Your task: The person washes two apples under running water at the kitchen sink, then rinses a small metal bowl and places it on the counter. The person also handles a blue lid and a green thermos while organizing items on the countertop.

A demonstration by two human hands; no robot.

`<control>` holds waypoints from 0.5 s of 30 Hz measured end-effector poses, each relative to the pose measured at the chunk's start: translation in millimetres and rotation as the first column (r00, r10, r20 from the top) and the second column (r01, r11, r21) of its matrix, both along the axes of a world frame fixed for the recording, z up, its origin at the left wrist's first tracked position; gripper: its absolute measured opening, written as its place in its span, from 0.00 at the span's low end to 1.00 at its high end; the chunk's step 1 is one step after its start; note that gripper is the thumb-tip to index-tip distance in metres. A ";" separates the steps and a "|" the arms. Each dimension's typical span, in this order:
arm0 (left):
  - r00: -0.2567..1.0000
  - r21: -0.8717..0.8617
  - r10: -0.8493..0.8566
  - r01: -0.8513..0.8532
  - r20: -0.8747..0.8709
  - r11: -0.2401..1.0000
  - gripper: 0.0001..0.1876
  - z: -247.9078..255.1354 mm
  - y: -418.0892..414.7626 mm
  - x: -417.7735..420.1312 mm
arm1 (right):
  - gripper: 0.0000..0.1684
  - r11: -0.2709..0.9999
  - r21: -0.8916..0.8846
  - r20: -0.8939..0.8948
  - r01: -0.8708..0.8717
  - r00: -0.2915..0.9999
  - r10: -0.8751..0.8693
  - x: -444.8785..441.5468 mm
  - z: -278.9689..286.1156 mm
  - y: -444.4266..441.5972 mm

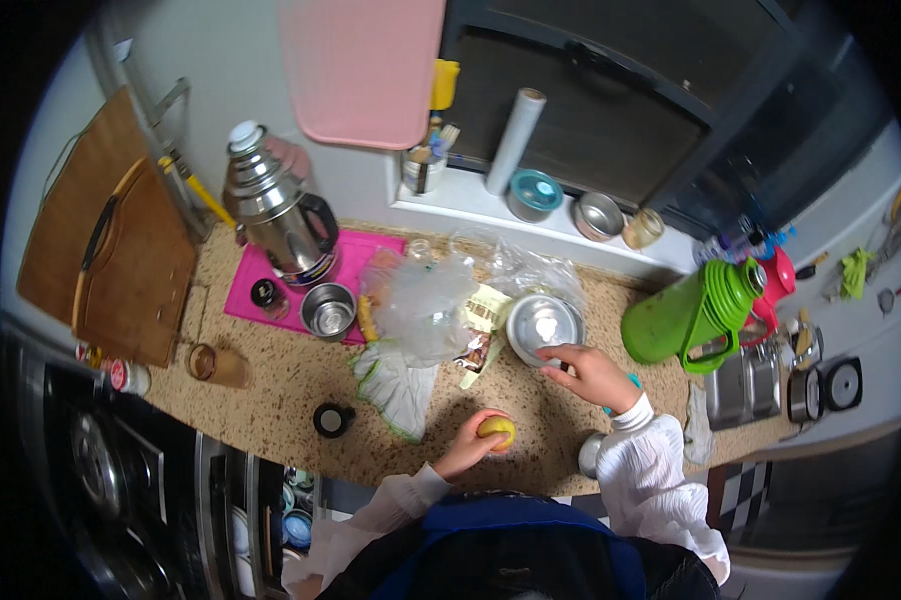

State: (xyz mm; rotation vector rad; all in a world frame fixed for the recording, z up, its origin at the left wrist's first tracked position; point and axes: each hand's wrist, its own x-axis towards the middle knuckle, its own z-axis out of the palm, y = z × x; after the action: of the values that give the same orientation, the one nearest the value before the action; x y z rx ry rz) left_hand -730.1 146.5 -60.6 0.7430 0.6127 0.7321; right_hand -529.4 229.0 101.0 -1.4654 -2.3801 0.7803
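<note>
My left hand (471, 448) holds a small round yellow fruit or vegetable (497, 431) above the front of the speckled countertop (285, 390). My right hand (589, 375) is at the near rim of a round metal bowl (536, 324). Its index finger and thumb reach over that rim; a small dark part shows under the fingers, and whether they grip anything is unclear. Left of the bowl lies a printed food packet (484, 322), beside a heap of clear plastic bags (428, 304). A turquoise object (633, 381) is partly hidden behind my right hand.
On a pink mat (240, 289) stand a steel vacuum flask (281, 210), a jar (269, 298) and a steel cup (329, 311). A grey cloth (401, 386) and black lid (332, 420) lie nearer. A green flask (687, 315) stands right, before the sink (743, 386).
</note>
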 end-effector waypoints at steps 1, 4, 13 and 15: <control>1.000 -0.020 -0.001 0.001 0.003 1.000 0.14 -0.7 0.3 0.5 | 0.19 1.000 -0.021 0.001 0.015 1.000 -0.015 0.8 -2.0 -3.1; 1.000 -0.071 -0.023 0.022 0.000 0.997 0.15 -5.3 -0.6 4.3 | 0.19 0.996 -0.062 -0.009 0.064 0.998 -0.064 10.9 -16.2 -17.1; 0.986 -0.102 -0.130 0.119 -0.105 0.988 0.13 15.0 -5.0 22.3 | 0.18 0.969 -0.169 -0.054 0.179 0.980 -0.190 35.9 -45.4 -77.8; 0.986 -0.130 -0.136 0.123 -0.099 0.984 0.13 13.8 -9.4 28.4 | 0.17 0.959 -0.203 -0.077 0.199 0.973 -0.219 40.8 -50.4 -90.0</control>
State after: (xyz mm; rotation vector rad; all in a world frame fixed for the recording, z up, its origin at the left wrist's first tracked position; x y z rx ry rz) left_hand -701.6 137.1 -46.8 0.7037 0.6938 0.5315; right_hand -488.6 139.1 50.5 -1.6782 -2.0826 1.0274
